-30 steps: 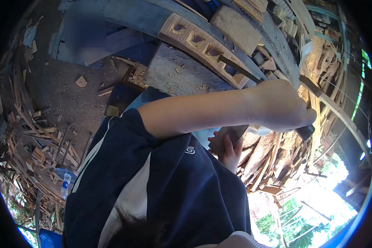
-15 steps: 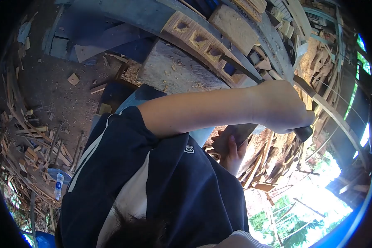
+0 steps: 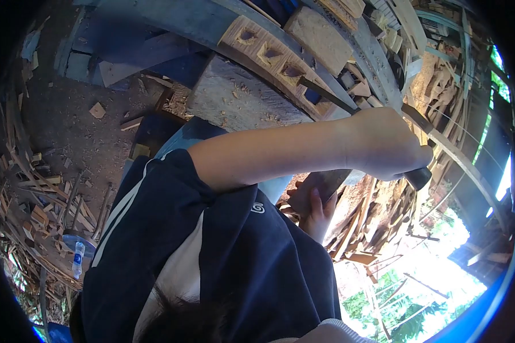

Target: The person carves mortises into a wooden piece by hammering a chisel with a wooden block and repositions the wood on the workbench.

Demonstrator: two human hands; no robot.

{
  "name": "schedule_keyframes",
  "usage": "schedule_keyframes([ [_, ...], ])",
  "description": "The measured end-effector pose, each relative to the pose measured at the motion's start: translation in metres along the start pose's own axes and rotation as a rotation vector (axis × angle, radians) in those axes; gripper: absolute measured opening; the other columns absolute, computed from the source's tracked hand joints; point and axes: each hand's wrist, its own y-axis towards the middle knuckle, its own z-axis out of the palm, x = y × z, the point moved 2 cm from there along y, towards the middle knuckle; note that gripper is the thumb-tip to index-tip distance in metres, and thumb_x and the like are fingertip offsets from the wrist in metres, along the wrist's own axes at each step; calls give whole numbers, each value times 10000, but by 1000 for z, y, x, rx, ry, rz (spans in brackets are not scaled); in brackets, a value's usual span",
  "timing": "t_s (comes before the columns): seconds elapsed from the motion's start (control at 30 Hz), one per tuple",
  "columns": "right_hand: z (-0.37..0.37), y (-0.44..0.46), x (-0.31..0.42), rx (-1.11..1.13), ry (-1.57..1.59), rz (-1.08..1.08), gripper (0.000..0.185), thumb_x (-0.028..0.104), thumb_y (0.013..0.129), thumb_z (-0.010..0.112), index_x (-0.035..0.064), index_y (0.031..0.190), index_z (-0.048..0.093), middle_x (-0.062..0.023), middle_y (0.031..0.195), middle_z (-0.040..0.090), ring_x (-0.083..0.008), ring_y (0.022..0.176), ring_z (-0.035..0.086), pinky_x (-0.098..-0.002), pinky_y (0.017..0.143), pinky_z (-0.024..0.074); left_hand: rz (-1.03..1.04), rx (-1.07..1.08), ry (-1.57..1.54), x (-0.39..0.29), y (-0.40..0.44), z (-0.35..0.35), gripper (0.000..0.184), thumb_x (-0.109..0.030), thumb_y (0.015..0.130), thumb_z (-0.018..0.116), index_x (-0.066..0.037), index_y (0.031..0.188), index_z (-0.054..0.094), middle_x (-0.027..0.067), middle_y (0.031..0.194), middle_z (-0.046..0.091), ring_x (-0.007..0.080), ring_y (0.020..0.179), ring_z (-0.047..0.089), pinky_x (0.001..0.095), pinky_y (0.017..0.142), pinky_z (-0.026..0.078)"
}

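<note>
Holding chisel (image 3: 330, 95) in left hand (image 3: 386, 140), toward 2 o'clock, grip closed in a fist around the tool. Seeing blade run toward 12 o'clock and butt of handle (image 3: 419, 178) poke out on the far side, near 3 o'clock. Holding dark block (image 3: 320, 186), probably wood, in right hand (image 3: 320, 211), toward 4 o'clock; with fingers curled around one end, apart from the handle butt.

Locating curved wood piece (image 3: 260, 61) between 12 and 1 o'clock. Counting four squarish holes in a row along it. Placing chisel tip by the third, counting from the 12 o'clock end; cannot tell whether touching. Judging all four as already opened, with rough, pale edges at the first three. Noting dark blue inside the fourth, perhaps cut right through. Judging cleaning of edges as possibly unfinished; cannot confirm from here.

Noting shavings on grey plank (image 3: 240, 94) at 12 o'clock, just beside the curved piece. Also noting bottle (image 3: 78, 260) at 8 o'clock and heaped scrap wood (image 3: 363, 217) at 4 o'clock.

Unable to see depth or floors of holes. Losing most of handle inside the fist, and part of block behind forearm (image 3: 274, 151). Finding bright glare at 4 o'clock washed out.
</note>
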Motion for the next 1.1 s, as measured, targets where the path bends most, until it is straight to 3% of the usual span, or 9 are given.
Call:
schedule_keyframes([
  [0.3, -63, -14, 54, -360, -142, -451, 493, 305, 963, 529, -12, 1321, 411, -217, 1007, 654, -272, 784, 694, -282, 531, 563, 14, -81, -48, 8, -2, 4, 285, -283, 756, 743, -113, 911, 575, 61, 684, 656, 269, 619, 676, 424, 559, 518],
  [0.37, -166, -3, 88, -15, -962, -1312, 529, 368, 973, 487, -56, 1289, 455, -211, 981, 652, -212, 705, 654, -211, 495, 487, 28, -113, -49, 8, -1, 0, 288, -283, 753, 744, -112, 912, 576, 61, 684, 656, 268, 618, 677, 424, 557, 516],
  [0.43, -93, -55, 125, -658, 185, -851, 583, 412, 967, 459, -84, 1273, 478, -211, 976, 647, -167, 639, 592, -185, 468, 424, -20, -64, -36, 8, 1, -5, 282, -270, 749, 745, -111, 913, 580, 62, 684, 656, 270, 622, 678, 426, 553, 508],
  [0.5, -69, -64, 127, -720, 180, -964, 607, 423, 970, 440, -101, 1275, 473, -214, 986, 645, -152, 606, 558, -167, 473, 397, 7, -107, -33, 9, 2, 0, 284, -263, 747, 747, -108, 917, 581, 65, 688, 659, 272, 614, 676, 432, 548, 501],
  [0.6, -58, -62, 116, -362, -572, -571, 603, 429, 966, 416, -87, 1267, 493, -221, 1009, 637, -159, 669, 574, -208, 538, 442, -15, -157, 29, 14, 7, 3, 268, -263, 750, 739, -89, 887, 589, 81, 632, 633, 294, 582, 666, 421, 543, 510],
  [0.83, -67, -59, 151, -758, -172, -949, 559, 371, 921, 518, -62, 1273, 502, -203, 1039, 635, -182, 786, 598, -279, 652, 478, -27, -158, 4, 13, 7, 11, 248, -264, 758, 720, -91, 886, 597, 89, 620, 628, 294, 570, 661, 421, 526, 511],
  [0.9, -59, -53, 131, -482, -575, -725, 552, 355, 908, 547, -55, 1275, 505, -198, 1048, 634, -189, 820, 605, -299, 685, 488, -35, -175, 22, 15, 6, 15, 230, -259, 761, 712, -101, 886, 602, 86, 622, 630, 287, 564, 658, 418, 527, 513],
  [0.97, -72, -58, 148, -319, -455, -656, 547, 338, 895, 576, -48, 1277, 507, -193, 1057, 633, -195, 853, 611, -319, 717, 498, -24, -181, 75, 16, 5, 16, 233, -262, 762, 710, -104, 897, 602, 84, 620, 627, 286, 562, 657, 418, 533, 514],
  [1.1, -45, -70, 162, -860, 10, -903, 547, 305, 869, 635, -34, 1280, 512, -183, 1074, 632, -209, 920, 625, -360, 782, 518, -78, -24, -2, 15, 7, 16, 306, -294, 797, 692, -63, 978, 602, 115, 749, 673, 332, 703, 687, 453, 632, 539],
])
